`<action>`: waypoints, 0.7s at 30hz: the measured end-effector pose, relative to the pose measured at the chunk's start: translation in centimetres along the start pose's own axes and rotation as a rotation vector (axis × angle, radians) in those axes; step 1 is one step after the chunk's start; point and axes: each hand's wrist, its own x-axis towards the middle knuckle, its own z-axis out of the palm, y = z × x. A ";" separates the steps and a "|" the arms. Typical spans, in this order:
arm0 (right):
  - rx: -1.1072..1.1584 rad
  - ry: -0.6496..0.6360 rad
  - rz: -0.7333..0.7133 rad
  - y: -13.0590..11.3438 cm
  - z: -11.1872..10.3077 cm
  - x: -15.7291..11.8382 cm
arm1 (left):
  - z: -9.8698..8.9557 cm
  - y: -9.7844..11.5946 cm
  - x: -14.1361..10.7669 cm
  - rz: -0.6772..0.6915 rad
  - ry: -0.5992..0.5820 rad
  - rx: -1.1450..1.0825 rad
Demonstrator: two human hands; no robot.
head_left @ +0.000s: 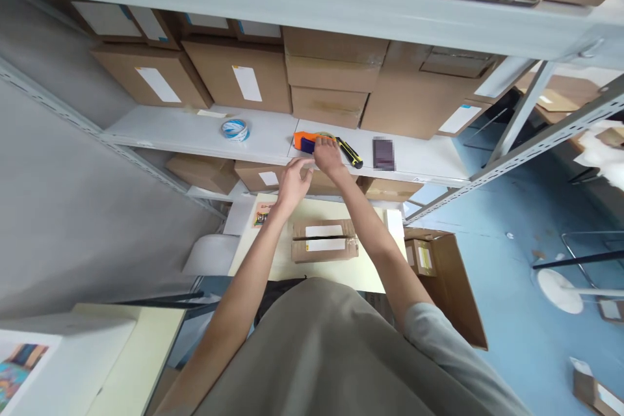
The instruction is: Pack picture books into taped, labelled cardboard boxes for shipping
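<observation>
My right hand (328,156) is closed at the front of the shelf, its fingers curled over an orange and dark purple tool (306,142) that looks like a tape dispenser. The hand covers part of it. Just right of that hand lies a yellow and black box cutter (350,152). Lower and to the left, my left hand (296,181) is by the shelf's front edge, thumb and fingers apart, holding nothing I can see. Two taped cardboard boxes (325,261) with white labels sit side by side on the cream table (273,266) beneath my arms.
On the white shelf (273,127) are a blue and white tape roll (235,130) and a dark flat rectangle (383,154). Cardboard boxes (336,71) line its back. A large open carton (451,286) stands right of the table. A metal upright (526,130) rises at the right.
</observation>
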 end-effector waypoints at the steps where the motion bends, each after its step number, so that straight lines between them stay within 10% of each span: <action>1: -0.022 -0.036 0.013 -0.2 0.1 0.5 | 0.0 0.2 0.0 0.000 0.001 -0.009; 11: 0.174 -0.063 0.088 0.4 0.7 0.2 | 0.9 -1.4 -3.2 -0.154 -0.015 -0.123; 21: 1.544 -0.083 0.161 -3.2 7.9 -17.7 | -0.6 -1.1 -15.4 -0.381 0.055 -0.334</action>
